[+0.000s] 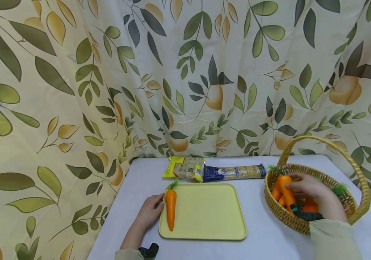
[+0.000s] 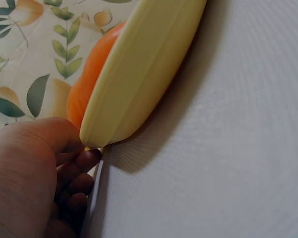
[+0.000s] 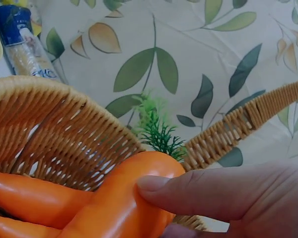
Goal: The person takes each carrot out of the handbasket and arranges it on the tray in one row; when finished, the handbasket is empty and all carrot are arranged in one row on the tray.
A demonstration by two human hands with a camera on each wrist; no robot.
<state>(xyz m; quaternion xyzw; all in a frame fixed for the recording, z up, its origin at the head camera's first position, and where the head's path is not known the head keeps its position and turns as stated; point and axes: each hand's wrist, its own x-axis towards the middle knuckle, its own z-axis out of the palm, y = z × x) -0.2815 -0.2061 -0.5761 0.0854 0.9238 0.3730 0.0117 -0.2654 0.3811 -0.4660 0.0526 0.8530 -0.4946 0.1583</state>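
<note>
My left hand (image 1: pixel 150 210) is at the left edge of a pale yellow tray (image 1: pixel 206 213); in the left wrist view its thumb and forefinger pinch the tray rim (image 2: pixel 144 64). One orange carrot (image 1: pixel 170 207) with a green top lies lengthwise along the tray's left side. Over at the right, my right hand (image 1: pixel 318 193) reaches into a wicker basket (image 1: pixel 277 213). It grips a carrot (image 3: pixel 124 191) near its thick, green-topped end, thumb laid on the near side; the other fingers are mostly hidden. Other carrots (image 3: pixel 39 198) lie beneath this one.
Behind the tray lie a yellow clear-windowed food packet (image 1: pixel 185 169) and a long blue packet of noodles or pasta (image 1: pixel 234 172). The basket's tall handle (image 1: pixel 364 187) arches over its right part. A leaf-patterned curtain (image 1: pixel 205 90) hangs behind the white table (image 1: pixel 255 231).
</note>
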